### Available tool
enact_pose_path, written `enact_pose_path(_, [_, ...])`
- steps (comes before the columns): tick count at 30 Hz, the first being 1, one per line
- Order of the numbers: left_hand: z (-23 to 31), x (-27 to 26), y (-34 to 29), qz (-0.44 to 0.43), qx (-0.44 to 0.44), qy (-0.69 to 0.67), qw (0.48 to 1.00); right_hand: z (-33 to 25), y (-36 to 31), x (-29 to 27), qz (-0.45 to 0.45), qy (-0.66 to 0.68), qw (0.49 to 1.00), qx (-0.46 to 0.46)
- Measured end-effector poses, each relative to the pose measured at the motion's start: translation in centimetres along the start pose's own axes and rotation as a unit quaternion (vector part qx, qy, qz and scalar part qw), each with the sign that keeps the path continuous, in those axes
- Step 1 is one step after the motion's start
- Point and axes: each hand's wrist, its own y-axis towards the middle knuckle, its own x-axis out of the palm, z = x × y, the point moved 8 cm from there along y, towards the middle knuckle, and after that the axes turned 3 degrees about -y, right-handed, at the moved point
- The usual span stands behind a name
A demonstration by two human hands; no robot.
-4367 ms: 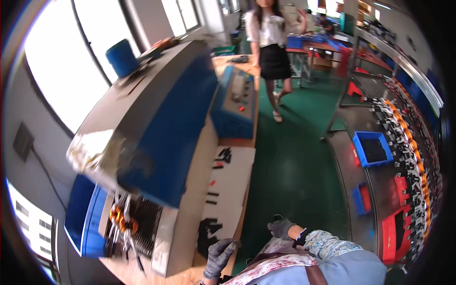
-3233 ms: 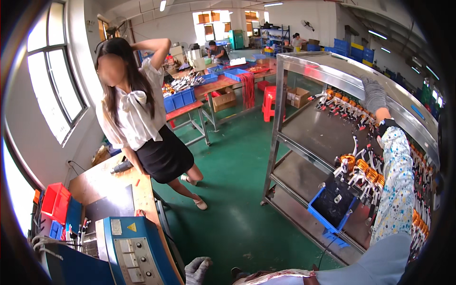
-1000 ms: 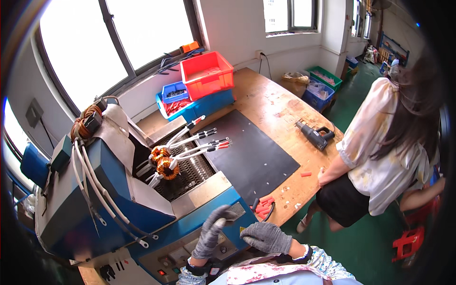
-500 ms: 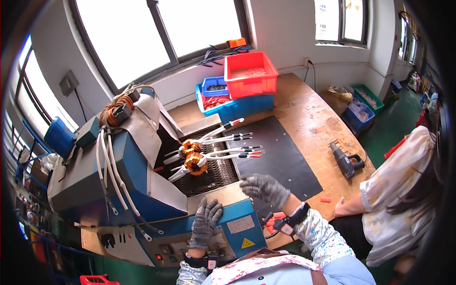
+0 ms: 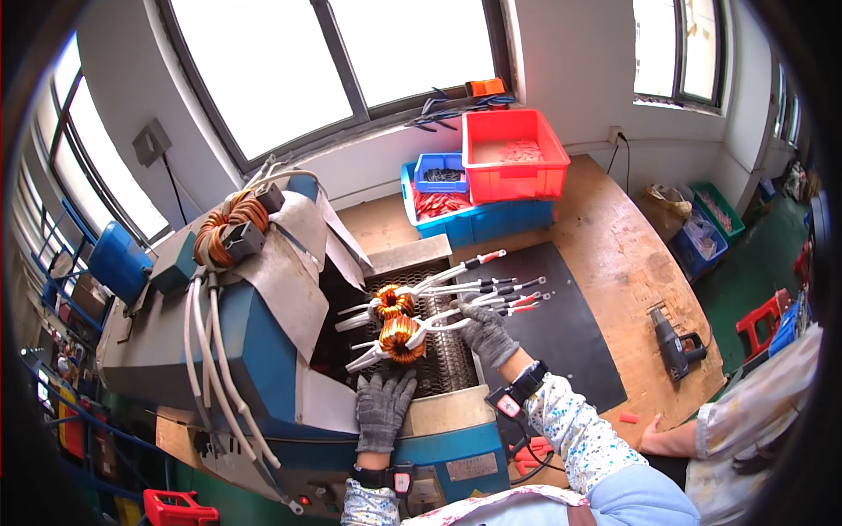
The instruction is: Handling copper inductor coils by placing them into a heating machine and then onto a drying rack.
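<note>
Brightly coppery ring coils [image 5: 403,340], long white leads [image 5: 441,324]; left fingers [image 5: 383,386] extended, right fingers [image 5: 478,317] at leads, grip unclear.

Daylight strong, chiefly from the large window [image 5: 338,66] ahead, which is burnt out to flat white. Smaller window [image 5: 658,53] at right also bright, faint outside detail readable. Wooden surface [image 5: 596,241] fairly evenly lit, slight warm sheen. Small glints on the copper coils [image 5: 402,339], which read reasonably crisp. Deep shadow inside the blue machine [image 5: 263,373]; green floor [image 5: 761,267] dim at right. From where I stand, the co-worker's sleeve [image 5: 759,394] looks soft and smeared. Straight edges bow toward the rim, which falls to black; bluish fringe at upper left.
</note>
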Motion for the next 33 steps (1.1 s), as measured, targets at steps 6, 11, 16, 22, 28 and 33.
enact_pose_path(6, [-2.7, 2.1, 0.1, 0.021, 0.074, 0.545, 0.835, -2.8, 3.3, -2.0, 0.131, -0.193, 0.972, 0.029])
enact_pose_path(11, [-2.0, 2.1, -0.4, 0.023, 0.085, 0.610, 0.788, -0.3, 4.9, 1.1, 0.037, 0.220, 0.973, 0.053])
enact_pose_path(16, [-3.0, 2.8, -0.2, -0.016, 0.098, 0.628, 0.772, -1.7, 6.4, 3.7, -0.132, 0.227, 0.965, 0.014])
enact_pose_path(22, [-2.8, 2.3, 0.0, -0.013, 0.100, 0.592, 0.799, -2.0, 5.6, 5.7, 0.042, 0.021, 0.996, 0.069])
enact_pose_path(28, [-1.8, 2.8, -0.4, -0.041, 0.149, 0.568, 0.809, -1.3, 5.2, 4.1, 0.186, -0.036, 0.982, -0.026])
enact_pose_path(33, [-2.0, 2.8, -0.1, -0.037, 0.155, 0.579, 0.799, -0.9, 6.5, -0.7, 0.149, 0.044, 0.988, -0.009])
